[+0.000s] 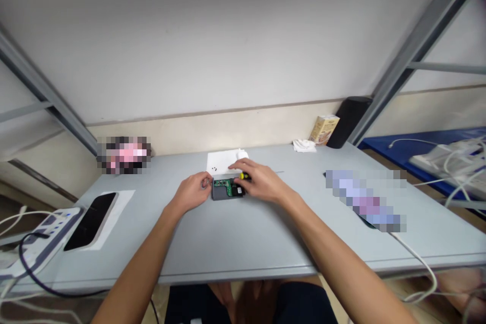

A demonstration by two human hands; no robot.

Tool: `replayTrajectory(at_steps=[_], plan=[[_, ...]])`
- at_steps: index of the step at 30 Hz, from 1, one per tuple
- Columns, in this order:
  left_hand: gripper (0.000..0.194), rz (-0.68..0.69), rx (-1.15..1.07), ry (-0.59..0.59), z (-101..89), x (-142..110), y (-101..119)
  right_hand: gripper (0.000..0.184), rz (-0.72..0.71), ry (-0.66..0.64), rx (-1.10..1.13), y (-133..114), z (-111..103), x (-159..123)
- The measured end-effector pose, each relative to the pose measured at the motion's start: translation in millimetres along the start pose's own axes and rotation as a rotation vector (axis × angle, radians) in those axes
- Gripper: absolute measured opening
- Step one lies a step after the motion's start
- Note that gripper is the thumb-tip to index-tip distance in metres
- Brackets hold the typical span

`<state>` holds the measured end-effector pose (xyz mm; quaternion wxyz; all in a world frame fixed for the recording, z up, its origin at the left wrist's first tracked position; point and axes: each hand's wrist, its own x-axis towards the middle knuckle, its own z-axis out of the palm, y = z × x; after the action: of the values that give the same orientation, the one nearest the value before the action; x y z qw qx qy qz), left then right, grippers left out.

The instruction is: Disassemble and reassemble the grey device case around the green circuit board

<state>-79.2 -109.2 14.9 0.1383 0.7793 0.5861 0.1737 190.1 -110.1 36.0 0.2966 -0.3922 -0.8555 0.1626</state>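
A shallow dark grey casing point(219, 194) lies on the table with a green circuit board point(229, 186) in it. My left hand point(194, 192) is closed at the casing's left edge, thumb and fingers pinched on it. My right hand point(262, 180) reaches over the casing's right side. In it is a screwdriver point(245, 176) with a yellow and black handle; its thin shaft sticks out to the right behind the hand. The right fingertips are over a black part point(237, 190) on the board; whether they touch it I cannot tell. Just behind lies white paper point(222, 158) with several tiny dark pieces, probably screws.
A phone point(92, 220) lies on paper at the left, beside a white power strip point(49, 238) with cables. A blurred-out device point(362, 200) with a white cable lies at the right. At the back right stand a small box point(324, 129), a black cylinder point(348, 121) and crumpled tissue point(304, 146).
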Motion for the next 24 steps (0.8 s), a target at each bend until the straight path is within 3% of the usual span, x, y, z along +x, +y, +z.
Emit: replayTrajectory(at_steps=[3, 5, 8, 11, 14, 20, 24], plan=[[0.013, 0.015, -0.008, 0.126, -0.4, -2, 2, 0.025, -0.042, 0.453, 0.157, 3, -15, 6], [0.013, 0.091, -0.037, 0.217, -0.1, -3, 8, 0.026, 0.014, 0.715, 0.196, 5, -25, 13], [0.022, 0.264, -0.062, 0.155, -0.3, -2, 24, 0.038, 0.199, 0.869, 0.219, 11, -31, 23], [0.040, 0.388, -0.025, -0.049, -1.2, 7, 39, 0.046, 0.330, 0.891, 0.281, 21, -20, 28], [0.050, 0.427, 0.010, -0.150, 0.1, 18, 47, 0.045, 0.415, 0.738, 0.245, 30, -5, 26], [0.035, 0.430, -0.042, -0.150, 13.0, 22, 45, 0.045, 0.478, 0.601, 0.084, 38, 3, 20], [0.040, 0.414, -0.059, -0.126, 19.6, 15, 41, 0.047, 0.479, 0.567, 0.077, 38, 3, 20]])
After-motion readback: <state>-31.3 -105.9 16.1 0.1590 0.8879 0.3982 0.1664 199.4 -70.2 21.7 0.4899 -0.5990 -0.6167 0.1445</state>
